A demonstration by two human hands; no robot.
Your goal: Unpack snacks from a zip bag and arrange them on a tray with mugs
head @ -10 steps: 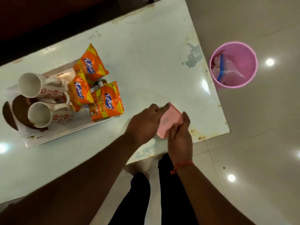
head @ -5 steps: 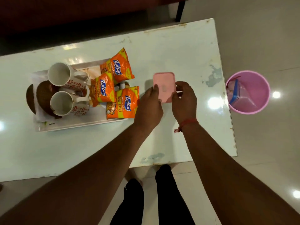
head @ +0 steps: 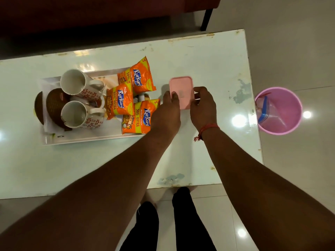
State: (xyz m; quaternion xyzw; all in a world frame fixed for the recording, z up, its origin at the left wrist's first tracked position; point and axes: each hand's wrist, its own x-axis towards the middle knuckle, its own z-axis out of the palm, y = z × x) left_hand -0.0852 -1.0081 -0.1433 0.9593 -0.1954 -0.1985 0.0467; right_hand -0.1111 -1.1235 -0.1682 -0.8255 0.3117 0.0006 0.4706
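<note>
A white tray (head: 85, 139) on the table holds two floral mugs (head: 73, 83) (head: 74, 114) lying on their sides and three orange snack packets (head: 140, 78) (head: 119, 100) (head: 141, 117). To the right of the tray a flat pink box (head: 183, 86) rests on the table. My left hand (head: 167, 113) has its fingertips on the box's left side. My right hand (head: 204, 105) pinches the box's right edge. The clear zip bag (head: 272, 112) with a blue strip lies inside the pink bin.
A round pink bin (head: 282, 130) stands on the tiled floor off the table's right end. Brown bowl-like pieces (head: 54, 105) sit at the tray's left end. The white table (head: 208, 57) has chipped edges. Dark furniture lies beyond the far edge. My legs are below the near edge.
Both hands carried the pink box from the table's near edge to a spot beside the tray and set it flat. Since half a second ago the hands have hardly moved.
</note>
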